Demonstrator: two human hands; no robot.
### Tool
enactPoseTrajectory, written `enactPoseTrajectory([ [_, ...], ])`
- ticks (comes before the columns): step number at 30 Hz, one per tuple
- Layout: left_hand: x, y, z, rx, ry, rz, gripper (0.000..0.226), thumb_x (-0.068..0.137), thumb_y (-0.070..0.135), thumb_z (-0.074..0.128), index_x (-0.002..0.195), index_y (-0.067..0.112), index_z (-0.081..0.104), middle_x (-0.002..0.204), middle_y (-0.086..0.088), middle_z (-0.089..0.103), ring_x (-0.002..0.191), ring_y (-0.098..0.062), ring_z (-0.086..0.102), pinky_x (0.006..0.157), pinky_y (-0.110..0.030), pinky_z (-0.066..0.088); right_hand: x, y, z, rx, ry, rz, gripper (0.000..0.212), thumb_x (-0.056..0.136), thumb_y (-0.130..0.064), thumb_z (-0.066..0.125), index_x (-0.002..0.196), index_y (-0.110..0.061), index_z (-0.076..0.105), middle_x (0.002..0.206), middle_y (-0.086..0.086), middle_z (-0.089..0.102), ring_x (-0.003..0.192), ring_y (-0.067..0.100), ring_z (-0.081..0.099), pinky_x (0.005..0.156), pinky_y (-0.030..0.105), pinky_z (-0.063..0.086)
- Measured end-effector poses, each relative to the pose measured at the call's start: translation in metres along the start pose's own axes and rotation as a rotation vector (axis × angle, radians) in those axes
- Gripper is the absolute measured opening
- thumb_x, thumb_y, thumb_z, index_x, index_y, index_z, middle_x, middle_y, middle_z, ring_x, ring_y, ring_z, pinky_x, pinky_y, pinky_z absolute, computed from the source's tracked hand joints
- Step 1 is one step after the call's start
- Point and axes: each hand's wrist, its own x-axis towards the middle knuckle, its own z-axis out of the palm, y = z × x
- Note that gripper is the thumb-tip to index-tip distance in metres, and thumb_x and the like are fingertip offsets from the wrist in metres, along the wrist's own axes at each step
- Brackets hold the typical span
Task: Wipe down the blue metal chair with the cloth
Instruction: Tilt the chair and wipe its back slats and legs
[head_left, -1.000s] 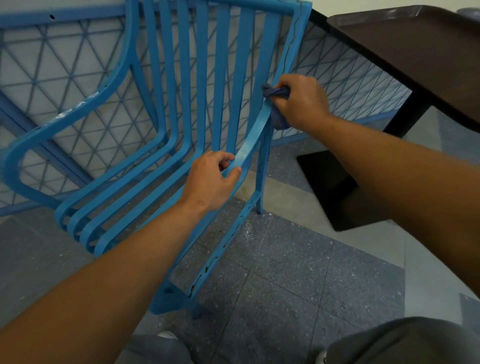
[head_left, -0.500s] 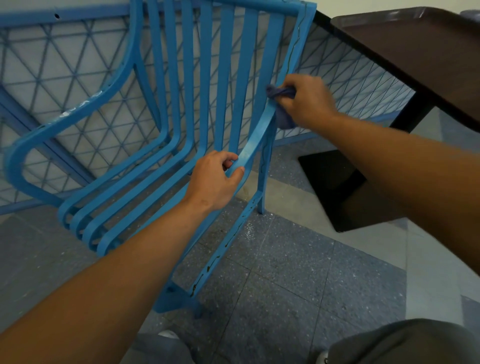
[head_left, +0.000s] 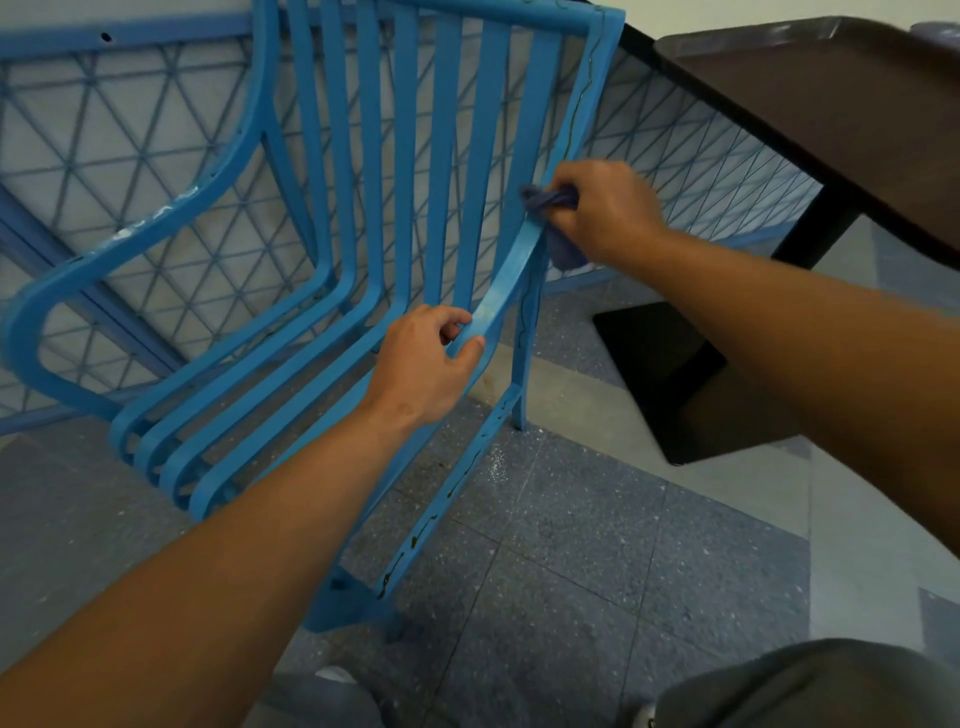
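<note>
From the head camera, the blue metal chair (head_left: 363, 291) is standing on grey speckled floor tiles (head_left: 597, 545), backing onto a blue lattice fence (head_left: 156, 171). The right hand (head_left: 605, 210) is clenching a bunched dark blue cloth (head_left: 558, 223) against the upper end of the chair's right armrest (head_left: 506, 283). The left hand (head_left: 423, 364) is curling closed around the same armrest lower down. A dark brown table (head_left: 841, 104) is standing just right of the chair.
</note>
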Motion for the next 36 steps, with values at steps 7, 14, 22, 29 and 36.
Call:
enactPoseTrajectory([
  [7, -0.001, 0.000, 0.000, 0.000, -0.005, -0.002, 0.031, 0.092, 0.034, 0.071, 0.118, 0.016, 0.070, 0.100, 0.004, 0.065, 0.094, -0.013, 0.061, 0.090, -0.034, 0.054, -0.017, -0.014, 0.014, 0.149, 0.054, 0.098, 0.014, 0.093, -0.035, 0.059, 0.092, -0.022, 0.062, 0.090, 0.001, 0.062, 0.088, 0.026, 0.062, 0.067, 0.039, 0.048],
  [14, -0.002, 0.002, -0.001, 0.016, 0.002, 0.005, 0.031, 0.091, 0.034, 0.071, 0.117, 0.017, 0.071, 0.099, 0.005, 0.063, 0.094, -0.013, 0.061, 0.088, -0.032, 0.053, -0.048, -0.022, 0.035, 0.132, -0.031, -0.007, 0.022, 0.095, -0.041, 0.059, 0.085, -0.022, 0.055, 0.083, 0.003, 0.062, 0.080, 0.029, 0.060, 0.061, 0.036, 0.040],
  [22, 0.000, 0.002, -0.001, 0.006, -0.001, -0.012, 0.030, 0.091, 0.033, 0.071, 0.117, 0.017, 0.071, 0.099, 0.004, 0.064, 0.093, -0.013, 0.061, 0.089, -0.034, 0.054, 0.005, -0.009, 0.007, 0.169, 0.090, 0.289, 0.023, 0.098, -0.039, 0.054, 0.096, -0.016, 0.058, 0.090, 0.003, 0.060, 0.083, 0.024, 0.058, 0.067, 0.035, 0.039],
  [29, 0.000, 0.002, 0.000, 0.013, 0.002, -0.005, 0.030, 0.091, 0.034, 0.071, 0.116, 0.017, 0.071, 0.098, 0.005, 0.064, 0.093, -0.013, 0.061, 0.088, -0.034, 0.055, 0.008, -0.001, 0.014, 0.385, 0.039, 0.390, 0.040, 0.090, -0.052, 0.068, 0.090, -0.012, 0.067, 0.082, 0.001, 0.065, 0.078, 0.018, 0.062, 0.067, 0.036, 0.047],
  [36, 0.001, 0.001, -0.001, 0.013, 0.006, 0.011, 0.029, 0.092, 0.032, 0.070, 0.116, 0.015, 0.071, 0.098, 0.005, 0.064, 0.093, -0.012, 0.061, 0.088, -0.030, 0.054, 0.019, -0.006, 0.008, 0.581, 0.121, 0.505, 0.032, 0.092, -0.040, 0.065, 0.091, -0.010, 0.073, 0.085, 0.006, 0.072, 0.083, 0.022, 0.070, 0.077, 0.042, 0.058],
])
